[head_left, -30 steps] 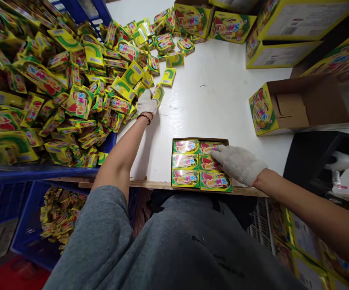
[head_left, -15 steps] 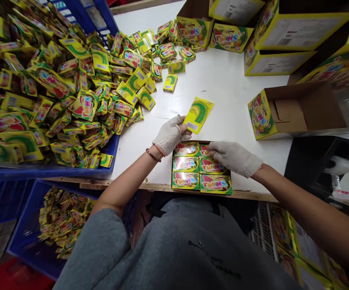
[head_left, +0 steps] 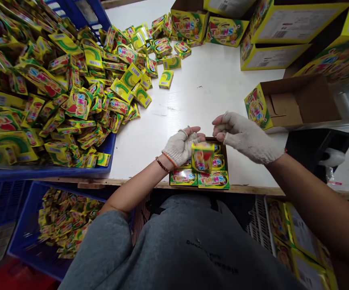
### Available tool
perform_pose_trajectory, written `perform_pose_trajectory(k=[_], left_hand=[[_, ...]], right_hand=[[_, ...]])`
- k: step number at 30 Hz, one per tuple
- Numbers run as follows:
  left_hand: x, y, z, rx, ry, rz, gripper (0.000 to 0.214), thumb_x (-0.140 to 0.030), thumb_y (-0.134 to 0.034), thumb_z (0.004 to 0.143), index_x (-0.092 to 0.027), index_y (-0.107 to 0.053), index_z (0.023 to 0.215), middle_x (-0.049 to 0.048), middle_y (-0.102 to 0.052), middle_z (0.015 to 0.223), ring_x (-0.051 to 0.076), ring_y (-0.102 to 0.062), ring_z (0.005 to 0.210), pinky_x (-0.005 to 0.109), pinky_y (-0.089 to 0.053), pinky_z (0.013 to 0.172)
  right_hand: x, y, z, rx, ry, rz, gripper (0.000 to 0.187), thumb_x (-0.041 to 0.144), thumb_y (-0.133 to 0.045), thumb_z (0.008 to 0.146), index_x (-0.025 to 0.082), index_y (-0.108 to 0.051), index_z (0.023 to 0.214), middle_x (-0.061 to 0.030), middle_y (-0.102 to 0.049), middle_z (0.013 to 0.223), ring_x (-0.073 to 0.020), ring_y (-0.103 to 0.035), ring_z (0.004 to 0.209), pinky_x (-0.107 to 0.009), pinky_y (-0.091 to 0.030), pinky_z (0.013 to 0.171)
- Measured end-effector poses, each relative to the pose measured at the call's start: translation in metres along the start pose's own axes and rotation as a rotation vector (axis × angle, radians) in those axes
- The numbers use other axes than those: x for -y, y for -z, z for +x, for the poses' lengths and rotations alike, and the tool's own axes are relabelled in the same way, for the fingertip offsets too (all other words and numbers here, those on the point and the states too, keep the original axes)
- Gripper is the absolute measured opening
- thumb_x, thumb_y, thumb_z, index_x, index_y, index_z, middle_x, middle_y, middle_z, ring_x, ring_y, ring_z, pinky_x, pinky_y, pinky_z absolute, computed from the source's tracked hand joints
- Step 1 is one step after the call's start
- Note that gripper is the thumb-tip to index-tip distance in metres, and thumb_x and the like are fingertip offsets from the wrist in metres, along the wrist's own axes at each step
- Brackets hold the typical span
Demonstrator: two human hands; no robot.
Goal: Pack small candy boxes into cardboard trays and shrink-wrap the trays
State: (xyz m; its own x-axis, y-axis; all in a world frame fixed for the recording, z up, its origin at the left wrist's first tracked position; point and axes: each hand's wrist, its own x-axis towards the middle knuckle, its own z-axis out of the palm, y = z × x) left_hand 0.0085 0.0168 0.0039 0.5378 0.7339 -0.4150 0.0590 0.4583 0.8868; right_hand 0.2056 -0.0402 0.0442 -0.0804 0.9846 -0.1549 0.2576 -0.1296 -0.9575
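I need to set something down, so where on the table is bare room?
Bare table lies between the loose packs and the lone carton; a smaller patch, between the blue crate and the left hand. Crowded: far right, with stacked cartons; near edge, with the box.

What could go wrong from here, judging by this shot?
The blurred packet beside the left hand doesn't look firmly gripped, so it might land crooked in the box. That box sits right at the table's front edge, so a bump could tip it off. The loose heap in the upper crate might slide.
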Motion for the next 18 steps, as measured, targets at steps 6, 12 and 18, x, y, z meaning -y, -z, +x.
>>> perform_pose_trajectory(k=[6,12,18], left_hand=[[-0.002,-0.017,0.011,-0.195,-0.060,-0.289,0.044,-0.048,-0.030,0.118,-0.023,-0.064,0.130,0.0115,-0.076,0.125,0.023,-0.076,0.118,0.050,-0.066,0.105],[-0.001,0.014,-0.013,0.124,-0.212,0.407,0.065,-0.055,-0.087,0.086,-0.022,-0.066,0.138,0.0100,-0.075,0.124,0.024,-0.072,0.106,0.043,-0.063,0.096],[-0.003,0.006,-0.019,0.144,-0.197,0.389,0.035,-0.052,-0.084,0.090,-0.024,-0.064,0.098,0.0023,-0.072,0.093,0.020,-0.067,0.088,0.041,-0.064,0.090]], right_hand=[[-0.024,-0.028,-0.007,-0.150,0.006,-0.279,0.053,0.037,-0.065,0.090,0.022,-0.064,0.141,-0.0133,-0.079,0.125,-0.0298,-0.076,0.109,-0.055,-0.063,0.101],[-0.034,-0.013,-0.025,-0.067,-0.058,-0.278,0.042,0.049,-0.053,0.104,0.021,-0.073,0.127,-0.0146,-0.082,0.122,-0.0324,-0.077,0.111,-0.055,-0.063,0.102],[-0.036,-0.025,-0.034,-0.115,-0.087,-0.054,0.065,0.066,-0.017,0.114,0.027,-0.065,0.136,-0.0137,-0.082,0.120,-0.0288,-0.081,0.104,-0.046,-0.068,0.084]])
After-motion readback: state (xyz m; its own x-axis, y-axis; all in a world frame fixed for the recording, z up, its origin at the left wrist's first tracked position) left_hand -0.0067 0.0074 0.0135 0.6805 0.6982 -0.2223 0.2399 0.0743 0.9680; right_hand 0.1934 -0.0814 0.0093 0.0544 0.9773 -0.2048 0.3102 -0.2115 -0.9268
